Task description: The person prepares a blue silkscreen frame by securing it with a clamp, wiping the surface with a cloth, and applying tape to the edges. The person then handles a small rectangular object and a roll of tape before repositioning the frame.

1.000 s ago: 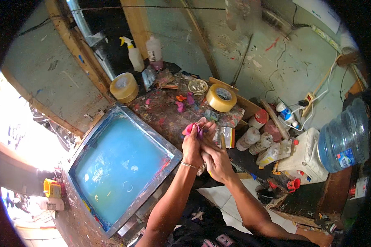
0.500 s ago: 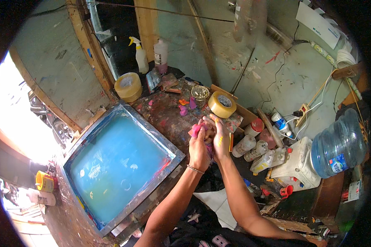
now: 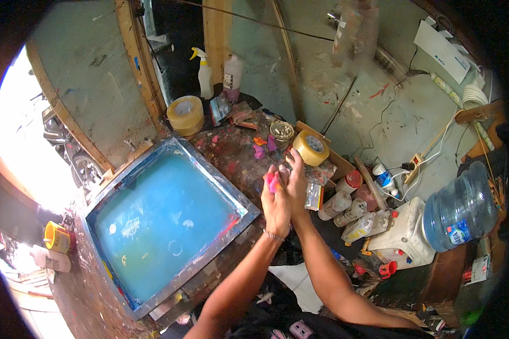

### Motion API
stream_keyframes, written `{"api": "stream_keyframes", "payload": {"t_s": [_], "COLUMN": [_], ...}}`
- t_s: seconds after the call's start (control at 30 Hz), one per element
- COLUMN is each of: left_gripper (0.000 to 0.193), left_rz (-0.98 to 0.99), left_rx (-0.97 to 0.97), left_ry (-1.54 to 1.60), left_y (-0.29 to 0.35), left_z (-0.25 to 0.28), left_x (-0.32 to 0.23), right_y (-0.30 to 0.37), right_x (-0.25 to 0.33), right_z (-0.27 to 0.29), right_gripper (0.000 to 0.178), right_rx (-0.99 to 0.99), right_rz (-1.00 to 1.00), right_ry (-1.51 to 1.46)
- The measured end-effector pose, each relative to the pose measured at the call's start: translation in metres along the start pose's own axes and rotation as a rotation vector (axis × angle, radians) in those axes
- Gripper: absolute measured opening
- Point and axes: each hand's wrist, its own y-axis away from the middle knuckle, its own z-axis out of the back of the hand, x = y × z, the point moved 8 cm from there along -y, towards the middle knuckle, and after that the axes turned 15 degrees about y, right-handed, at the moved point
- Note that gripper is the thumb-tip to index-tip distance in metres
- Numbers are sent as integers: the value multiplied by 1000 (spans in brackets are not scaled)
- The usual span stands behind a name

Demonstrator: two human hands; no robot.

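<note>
Hands moved up worktop toward tape roll since earlier frame. Left hand and right hand pressed together, grip of both clamped on small pink piece, held clear above paint-stained surface, just right of blue screen frame. Count: two tape rolls, two more pink bits near jar, one water jug.

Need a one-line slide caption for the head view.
Both hands, left hand and right hand, pressed around a small pink object beside a blue printing screen on a paint-stained bench.
</note>
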Motion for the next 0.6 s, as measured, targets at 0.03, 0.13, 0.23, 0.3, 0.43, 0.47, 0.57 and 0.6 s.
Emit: {"api": "stream_keyframes", "payload": {"t_s": [0.03,0.13,0.23,0.3,0.43,0.47,0.57,0.6], "left_gripper": [48,43,41,39,37,35,44,46], "left_rz": [33,188,309,452,368,365,388,346], "left_rx": [-57,-112,-181,-204,-210,-201,-200,-143], "left_ry": [-27,-25,57,266,307,347,338,231], "left_y": [-6,-19,-34,-44,-53,-47,-21,-14], "left_z": [8,25,40,45,48,43,31,23], "left_x": [6,25,30,30,3,3,12,15], "right_y": [4,15,25,26,14,9,-1,-2], "right_x": [4,9,14,7,-29,-30,-29,-23], "right_z": [-2,-4,-1,1,-1,-3,-11,-12], "right_gripper": [63,72,74,72,57,54,46,44], "right_rx": [9,48,102,165,207,218,171,137], "right_rz": [49,117,201,141,-274,-261,-207,-119], "right_ry": [18,80,150,29,-412,-414,-374,-369]}}
